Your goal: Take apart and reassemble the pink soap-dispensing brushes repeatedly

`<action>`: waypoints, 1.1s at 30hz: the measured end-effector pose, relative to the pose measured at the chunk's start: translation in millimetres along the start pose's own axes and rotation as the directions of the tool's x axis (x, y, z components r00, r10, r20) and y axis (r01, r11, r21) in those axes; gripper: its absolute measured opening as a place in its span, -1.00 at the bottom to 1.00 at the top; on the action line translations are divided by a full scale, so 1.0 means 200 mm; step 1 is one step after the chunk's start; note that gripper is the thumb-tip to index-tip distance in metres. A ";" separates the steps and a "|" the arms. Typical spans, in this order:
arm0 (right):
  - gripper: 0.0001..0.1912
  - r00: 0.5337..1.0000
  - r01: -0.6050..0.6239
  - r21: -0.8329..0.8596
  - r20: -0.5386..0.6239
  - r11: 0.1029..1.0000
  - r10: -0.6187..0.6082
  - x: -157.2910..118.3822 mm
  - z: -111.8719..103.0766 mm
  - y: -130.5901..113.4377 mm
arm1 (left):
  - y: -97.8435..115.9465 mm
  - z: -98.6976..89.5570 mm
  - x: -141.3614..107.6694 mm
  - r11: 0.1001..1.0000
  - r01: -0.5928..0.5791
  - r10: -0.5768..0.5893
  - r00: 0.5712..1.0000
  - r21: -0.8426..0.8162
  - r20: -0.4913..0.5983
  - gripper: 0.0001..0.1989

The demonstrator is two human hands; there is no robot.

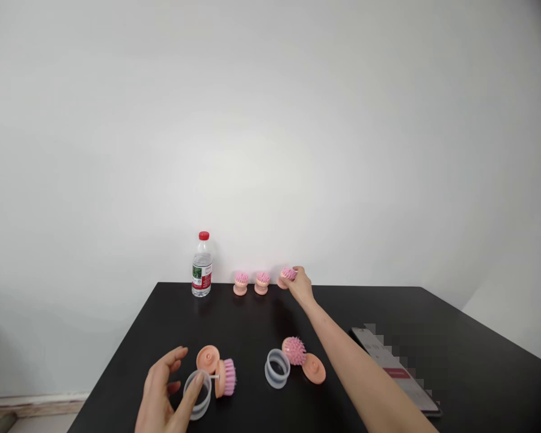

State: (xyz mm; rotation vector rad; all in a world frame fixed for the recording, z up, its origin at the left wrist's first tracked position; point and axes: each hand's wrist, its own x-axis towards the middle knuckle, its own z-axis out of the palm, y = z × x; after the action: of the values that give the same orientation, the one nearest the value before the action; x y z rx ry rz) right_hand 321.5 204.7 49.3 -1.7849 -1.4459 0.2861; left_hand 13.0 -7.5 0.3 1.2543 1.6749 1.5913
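Observation:
At the back of the table my right hand [301,285] grips a pink-bristled scrub brush [289,273] with a peach base, held tilted. Two more such brushes, one on the left [240,284] and one beside it [261,283], stand upright in a row there. In front, my left hand [165,391] has its fingers spread, the thumb over a translucent plastic ring [199,409]. Touching or close to that ring are a peach disc [208,358] and a brush head [225,378] lying on its side with a thin stem.
Front centre holds another translucent ring [277,368], a brush head [294,350] and a peach disc [314,368]. A water bottle [202,270] with a red cap stands back left. A flat, partly blurred board [399,373] lies right of my forearm. A white wall [270,150] rises behind.

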 end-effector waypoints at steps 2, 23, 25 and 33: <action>-0.59 0.999 0.045 0.092 0.002 0.995 -0.046 -0.09 -0.07 -0.05 | 0.03 0.00 -0.02 0.997 -0.072 0.072 0.997 0.040 -0.003 -0.44; -0.39 0.807 0.186 0.745 0.256 0.640 -0.532 -1.31 -0.13 -0.23 | 0.16 -0.01 -0.15 0.609 -0.793 0.728 0.545 -0.028 0.415 -0.68; -0.33 0.805 0.230 0.734 0.225 0.639 -0.548 -1.32 -0.11 -0.19 | 0.15 -0.01 -0.16 0.543 -0.840 0.770 0.492 -0.011 0.406 -0.71; -0.34 0.806 0.376 0.572 0.186 0.729 -0.562 -1.33 -0.13 -0.17 | 0.12 0.02 -0.17 0.355 -0.930 0.879 0.368 0.100 0.303 -0.90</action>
State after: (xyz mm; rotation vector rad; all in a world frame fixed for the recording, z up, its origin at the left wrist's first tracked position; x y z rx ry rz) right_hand 227.9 -44.7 10.2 -0.9070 -1.8156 0.6708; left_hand 38.4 -38.1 14.0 2.7449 1.0125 1.6774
